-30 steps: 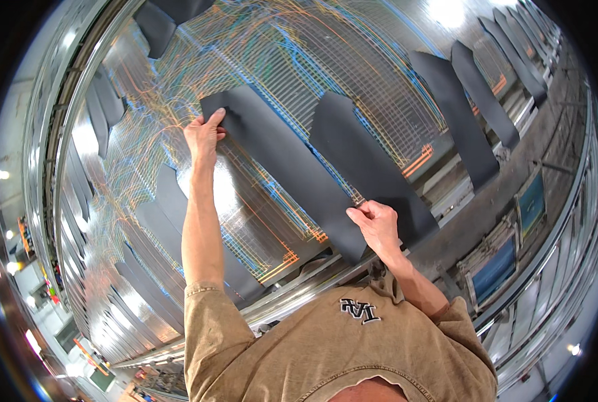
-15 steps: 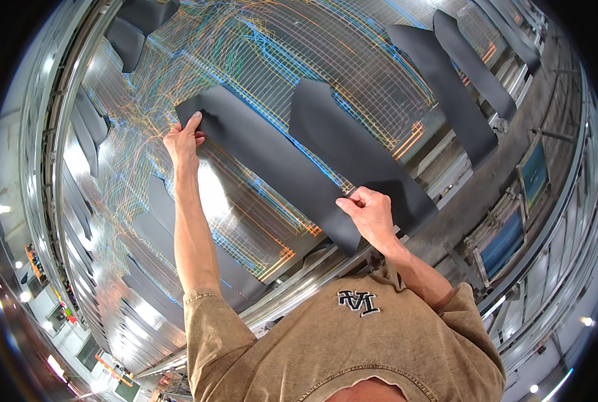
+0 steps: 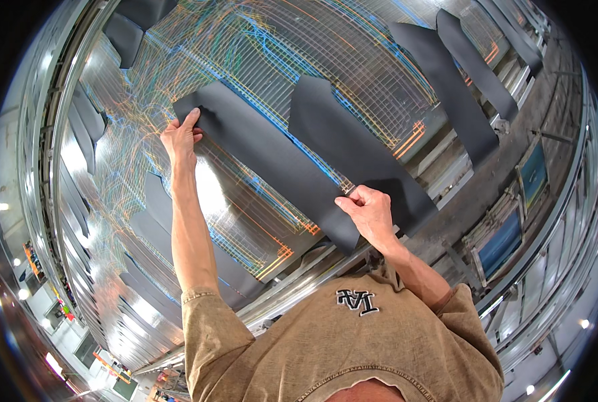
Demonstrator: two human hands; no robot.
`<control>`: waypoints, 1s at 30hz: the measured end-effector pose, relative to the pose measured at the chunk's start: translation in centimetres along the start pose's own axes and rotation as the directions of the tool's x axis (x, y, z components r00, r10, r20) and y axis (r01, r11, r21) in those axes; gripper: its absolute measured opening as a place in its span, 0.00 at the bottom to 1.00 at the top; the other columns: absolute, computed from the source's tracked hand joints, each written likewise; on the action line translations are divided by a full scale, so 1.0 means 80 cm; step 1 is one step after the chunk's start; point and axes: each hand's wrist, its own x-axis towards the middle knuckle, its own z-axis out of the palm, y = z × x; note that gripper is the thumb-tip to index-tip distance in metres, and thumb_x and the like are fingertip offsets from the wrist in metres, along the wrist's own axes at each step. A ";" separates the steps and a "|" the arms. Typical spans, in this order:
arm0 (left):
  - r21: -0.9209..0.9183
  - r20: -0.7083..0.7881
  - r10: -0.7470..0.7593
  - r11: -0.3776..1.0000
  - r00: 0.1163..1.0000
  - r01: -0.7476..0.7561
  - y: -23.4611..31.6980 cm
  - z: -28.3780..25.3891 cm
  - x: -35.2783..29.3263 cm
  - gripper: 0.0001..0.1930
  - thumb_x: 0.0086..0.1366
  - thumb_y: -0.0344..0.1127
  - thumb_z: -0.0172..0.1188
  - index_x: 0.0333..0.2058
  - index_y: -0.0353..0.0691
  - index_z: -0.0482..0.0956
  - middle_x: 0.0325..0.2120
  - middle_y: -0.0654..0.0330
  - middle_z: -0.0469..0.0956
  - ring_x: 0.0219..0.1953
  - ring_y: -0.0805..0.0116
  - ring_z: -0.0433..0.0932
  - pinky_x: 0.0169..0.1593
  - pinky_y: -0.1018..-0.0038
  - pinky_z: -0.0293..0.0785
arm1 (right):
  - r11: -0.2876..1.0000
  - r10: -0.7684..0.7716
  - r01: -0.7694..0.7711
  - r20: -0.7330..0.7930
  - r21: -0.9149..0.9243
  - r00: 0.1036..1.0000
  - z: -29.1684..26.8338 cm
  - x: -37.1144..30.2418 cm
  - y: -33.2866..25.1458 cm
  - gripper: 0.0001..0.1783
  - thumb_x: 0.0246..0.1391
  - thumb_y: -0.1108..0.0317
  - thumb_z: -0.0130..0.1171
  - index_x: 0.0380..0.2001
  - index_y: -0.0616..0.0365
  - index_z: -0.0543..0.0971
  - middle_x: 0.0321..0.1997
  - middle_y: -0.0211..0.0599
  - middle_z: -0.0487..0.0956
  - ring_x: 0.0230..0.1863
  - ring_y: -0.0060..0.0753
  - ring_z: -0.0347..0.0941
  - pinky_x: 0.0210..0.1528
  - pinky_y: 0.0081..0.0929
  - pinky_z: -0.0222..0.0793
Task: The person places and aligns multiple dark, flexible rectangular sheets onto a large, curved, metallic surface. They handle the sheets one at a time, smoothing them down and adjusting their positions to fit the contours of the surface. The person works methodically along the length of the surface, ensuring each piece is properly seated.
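A long dark-grey sheet piece (image 3: 265,151) lies slantwise over the line-marked table (image 3: 235,214). At its far left corner my left hand (image 3: 181,137) pinches the edge, thumb on top. My right hand (image 3: 368,213) is closed at the right edge of the same piece, near its close end, thumb and fingers pressed together there. Just to the right lies a second dark-grey piece (image 3: 346,130) with a pointed far end; the shadow of my right hand falls on it. Blue and orange lines show in the gap between the two pieces.
More dark-grey pieces (image 3: 446,87) lie farther right, and others (image 3: 155,218) rest left of my left arm. A metal rail (image 3: 299,271) runs along the near table edge. Framed screens (image 3: 500,244) stand low at the right.
My left hand and the far corner it holds have shifted very slightly left and away. My right hand stays almost in place.
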 end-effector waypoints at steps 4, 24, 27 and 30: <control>-0.023 0.028 0.024 0.999 0.999 -0.023 0.006 0.002 -0.003 0.11 0.53 0.34 0.74 0.26 0.35 0.80 0.20 0.63 0.79 0.15 0.78 0.73 0.18 0.83 0.70 | 1.000 -0.026 0.026 -0.030 0.005 0.999 -0.002 -0.003 -0.012 0.15 0.46 0.65 0.70 0.19 0.66 0.77 0.13 0.37 0.74 0.15 0.23 0.67 0.21 0.26 0.63; 0.064 0.001 -0.007 0.998 1.000 0.007 0.014 0.002 -0.011 0.11 0.55 0.37 0.71 0.26 0.35 0.82 0.20 0.65 0.79 0.17 0.79 0.74 0.20 0.81 0.71 | 0.998 -0.015 0.015 0.000 0.062 1.000 0.001 -0.002 -0.005 0.15 0.48 0.69 0.71 0.18 0.66 0.76 0.14 0.28 0.73 0.18 0.11 0.62 0.19 0.19 0.58; 0.090 -0.013 -0.002 0.996 1.000 0.004 0.009 0.000 -0.007 0.11 0.55 0.36 0.71 0.26 0.35 0.81 0.20 0.64 0.79 0.18 0.79 0.74 0.21 0.81 0.72 | 0.998 0.002 -0.002 0.005 0.063 1.000 0.000 -0.002 -0.004 0.15 0.48 0.69 0.71 0.19 0.66 0.76 0.14 0.29 0.75 0.18 0.12 0.63 0.20 0.19 0.60; 0.099 -0.008 -0.013 0.995 1.000 0.014 0.012 0.002 -0.009 0.11 0.55 0.36 0.71 0.25 0.35 0.81 0.19 0.64 0.79 0.17 0.79 0.75 0.20 0.81 0.72 | 0.999 -0.002 0.002 0.005 0.052 1.000 -0.001 -0.002 -0.004 0.15 0.48 0.69 0.71 0.19 0.66 0.76 0.14 0.29 0.74 0.17 0.12 0.62 0.20 0.19 0.59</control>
